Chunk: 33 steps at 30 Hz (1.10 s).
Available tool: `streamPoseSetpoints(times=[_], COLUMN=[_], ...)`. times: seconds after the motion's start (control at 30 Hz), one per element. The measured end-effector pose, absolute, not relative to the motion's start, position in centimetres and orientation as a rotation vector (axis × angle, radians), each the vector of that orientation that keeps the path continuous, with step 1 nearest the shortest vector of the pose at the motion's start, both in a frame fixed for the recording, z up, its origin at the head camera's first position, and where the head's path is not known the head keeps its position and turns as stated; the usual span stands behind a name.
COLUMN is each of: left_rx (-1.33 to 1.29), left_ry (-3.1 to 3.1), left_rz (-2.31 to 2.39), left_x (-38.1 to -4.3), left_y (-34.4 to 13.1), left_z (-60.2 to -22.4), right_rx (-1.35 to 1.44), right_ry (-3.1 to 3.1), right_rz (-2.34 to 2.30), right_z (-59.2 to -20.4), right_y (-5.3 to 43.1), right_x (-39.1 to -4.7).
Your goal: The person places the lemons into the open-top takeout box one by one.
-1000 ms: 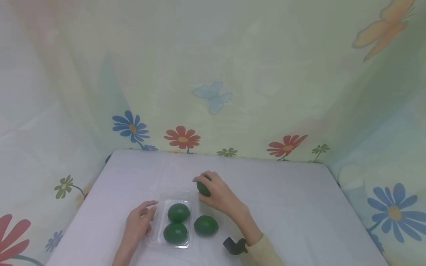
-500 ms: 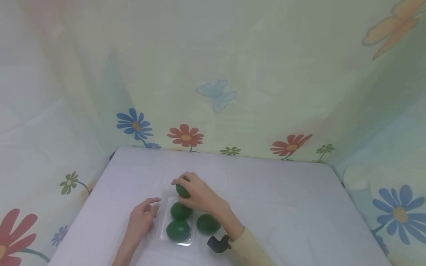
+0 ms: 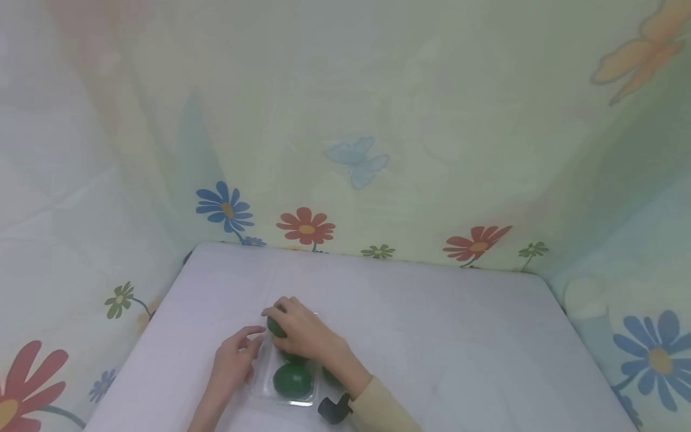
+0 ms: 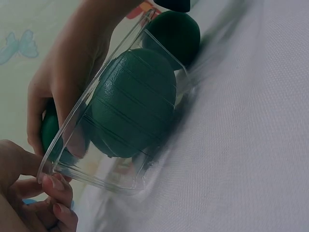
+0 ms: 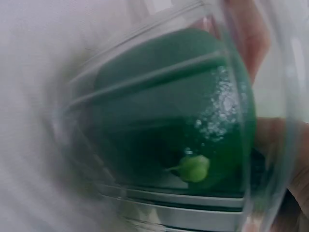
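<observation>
A clear plastic box (image 3: 264, 390) lies on the table with green oval fruits in it. The front fruit (image 3: 293, 381) shows well. Another one behind it is partly hidden by my right hand (image 3: 305, 333). That hand grips a third green fruit (image 3: 275, 327) from above, over the far left part of the box. My left hand (image 3: 232, 366) is at the box's left side. In the left wrist view, its fingers (image 4: 58, 188) hold the rim near a corner. The right wrist view looks through the box wall at a green fruit (image 5: 169, 111) with a pale stem end.
A further green fruit (image 3: 330, 378) sits outside the box on its right, mostly covered by the right forearm. A black curved device (image 3: 333, 410) is by the right sleeve (image 3: 383, 408). A white cloth (image 3: 432, 336) covers the table, and flowered curtains (image 3: 356, 120) surround it.
My right hand has carried the gripped fruit leftward, from beyond the box's right side to over its far left part. The left hand has stayed beside the box.
</observation>
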<state>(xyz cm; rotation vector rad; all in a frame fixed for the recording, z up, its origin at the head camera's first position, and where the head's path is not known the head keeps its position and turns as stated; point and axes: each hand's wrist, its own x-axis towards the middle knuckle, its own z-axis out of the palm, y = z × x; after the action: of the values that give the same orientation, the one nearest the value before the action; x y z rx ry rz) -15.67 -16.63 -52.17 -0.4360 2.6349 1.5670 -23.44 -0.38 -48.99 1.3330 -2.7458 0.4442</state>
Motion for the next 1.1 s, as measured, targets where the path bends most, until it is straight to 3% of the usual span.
streamPoseSetpoints(times=[0.5, 1.1], left_rx=[-0.434, -0.444], left_ry=[2.602, 2.586], left_rz=[1.578, 1.578], left_x=[-15.5, -15.4], left_y=[-16.5, -16.6], left_z=[-52.1, -51.6], right_rx=[1.289, 1.044], right_ry=[-2.599, -2.789], right_rz=[0.446, 0.528], right_z=[-49.3, -48.8], right_y=[1.7, 10.5], right_x=[-22.6, -17.3])
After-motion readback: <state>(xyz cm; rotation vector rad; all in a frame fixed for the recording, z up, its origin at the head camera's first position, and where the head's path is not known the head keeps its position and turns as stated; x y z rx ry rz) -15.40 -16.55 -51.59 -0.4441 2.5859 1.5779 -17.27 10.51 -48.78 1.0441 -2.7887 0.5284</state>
